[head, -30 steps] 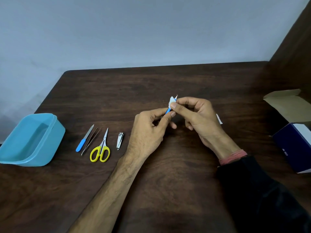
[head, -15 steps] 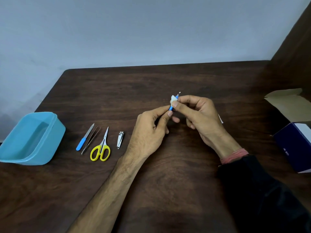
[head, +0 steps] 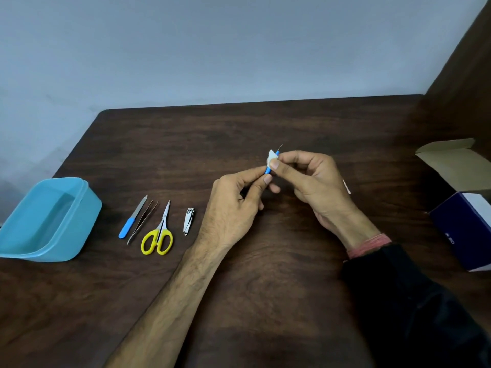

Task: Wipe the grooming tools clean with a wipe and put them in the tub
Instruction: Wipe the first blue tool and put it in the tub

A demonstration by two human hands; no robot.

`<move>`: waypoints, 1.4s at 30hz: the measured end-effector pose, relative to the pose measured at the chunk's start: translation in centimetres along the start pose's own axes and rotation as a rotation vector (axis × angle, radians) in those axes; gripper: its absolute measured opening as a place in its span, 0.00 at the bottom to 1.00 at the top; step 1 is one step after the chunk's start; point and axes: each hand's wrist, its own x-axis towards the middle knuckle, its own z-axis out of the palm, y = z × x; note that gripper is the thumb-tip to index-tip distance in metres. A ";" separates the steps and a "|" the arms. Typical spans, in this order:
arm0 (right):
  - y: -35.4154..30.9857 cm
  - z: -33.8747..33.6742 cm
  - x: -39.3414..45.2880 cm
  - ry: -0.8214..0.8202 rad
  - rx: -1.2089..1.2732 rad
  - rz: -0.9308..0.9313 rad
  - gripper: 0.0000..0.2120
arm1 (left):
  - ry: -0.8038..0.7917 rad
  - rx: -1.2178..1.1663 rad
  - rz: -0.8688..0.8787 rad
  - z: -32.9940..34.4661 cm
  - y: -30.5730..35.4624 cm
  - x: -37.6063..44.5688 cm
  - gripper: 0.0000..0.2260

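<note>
Where any writing shows at all, it is on the dark blue box (head: 462, 229) at the right edge of the table (head: 265, 274): a few pale marks on its side, too small and blurred to read. The box is cut off by the frame, and its brown cardboard flap (head: 451, 163) stands open behind it. A stamp or mark on the scissors (head: 159, 232) near the pivot cannot be made out either.

Above the middle of the table, the left hand (head: 233, 208) pinches the lower end of a thin blue tool (head: 269, 168) between thumb and fingertips. The right hand (head: 310, 181) pinches a small white wipe (head: 271, 157) around the tool's upper part, its other fingers curled. A fine metal tip pokes out past the wipe; the hands hide most of the handle, so what kind of tool it is stays unclear. A small white scrap (head: 346, 186) peeks from behind the right hand, mostly hidden.

To the left lie a nail file (head: 131, 217) with a blue handle, tweezers (head: 142, 221) just beside it, the yellow-handled scissors, and a nail clipper (head: 189, 221), all in a row, apart from each other. Further left sits the light blue tub (head: 79, 208), its near left corner cut off by the frame; nothing can be seen inside.
</note>
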 end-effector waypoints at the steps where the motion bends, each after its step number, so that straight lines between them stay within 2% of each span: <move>1: -0.1 0.0 0.0 -0.003 0.005 0.005 0.09 | 0.000 -0.002 0.000 0.0 0.0 0.0 0.12; 12: 0.0 -0.4 0.2 0.060 0.040 0.026 0.08 | -0.041 -0.018 -0.004 0.0 0.0 0.0 0.11; 15: 0.0 0.0 0.1 0.033 0.011 0.018 0.09 | -0.007 -0.028 -0.008 0.0 0.0 0.0 0.11; 20: 0.5 0.1 0.4 0.099 -0.005 -0.005 0.04 | 0.052 -0.055 -0.049 0.1 0.1 0.0 0.11; 23: 0.4 0.2 0.3 0.063 -0.021 0.002 0.07 | 0.070 -0.049 -0.058 0.1 0.1 0.0 0.11; 26: 0.3 -0.1 0.4 0.127 0.027 -0.008 0.07 | 0.065 -0.047 -0.063 0.1 0.2 0.0 0.10; 30: 0.2 0.0 0.4 0.101 0.018 0.020 0.10 | 0.077 -0.040 -0.057 0.2 0.4 0.0 0.08; 34: 0.5 -0.6 0.6 0.116 0.044 0.062 0.09 | 0.067 -0.039 -0.065 0.2 0.5 0.0 0.08; 38: 0.1 -0.1 0.4 0.065 0.016 0.029 0.10 | 0.075 -0.048 -0.080 0.1 0.6 0.0 0.07; 42: 0.3 -0.3 0.6 0.105 0.046 0.035 0.11 | 0.051 -0.052 -0.087 0.0 0.7 0.0 0.08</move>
